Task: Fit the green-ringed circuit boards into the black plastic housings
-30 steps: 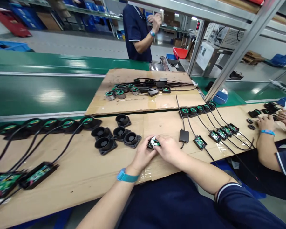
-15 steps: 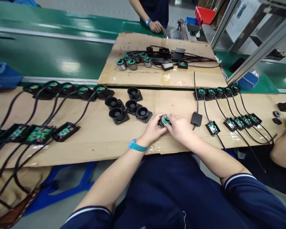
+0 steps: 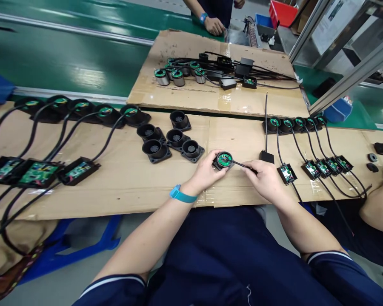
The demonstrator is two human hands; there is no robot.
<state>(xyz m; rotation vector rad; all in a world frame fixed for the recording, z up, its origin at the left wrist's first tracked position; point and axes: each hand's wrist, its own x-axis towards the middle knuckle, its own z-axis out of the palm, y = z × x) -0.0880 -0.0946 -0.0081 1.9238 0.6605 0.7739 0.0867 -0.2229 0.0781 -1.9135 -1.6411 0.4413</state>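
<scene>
A black round housing with a green circuit board (image 3: 224, 160) inside sits on the cardboard in front of me. My left hand (image 3: 207, 172) wraps round its left side, thumb and fingers gripping the rim. From the board a black cable (image 3: 241, 164) runs right into my right hand (image 3: 263, 176), which pinches it between thumb and fingers. Just behind my right hand lies a black box (image 3: 267, 157) with another cable reaching away from it. Several empty black housings (image 3: 191, 148) stand to the left of my left hand.
Wired housings and open circuit boxes (image 3: 79, 170) line the left side; similar boxes (image 3: 287, 173) lie right. Behind, a cardboard sheet (image 3: 185, 97) bears metal cylinders and cables. A person's hand (image 3: 214, 26) rests beyond it. Another person's arm (image 3: 378, 208) is at the right edge.
My right hand has moved right, off the housing, and now holds the cable, leaving the green board exposed. My left hand stays round the housing. The camera view has shifted slightly.
</scene>
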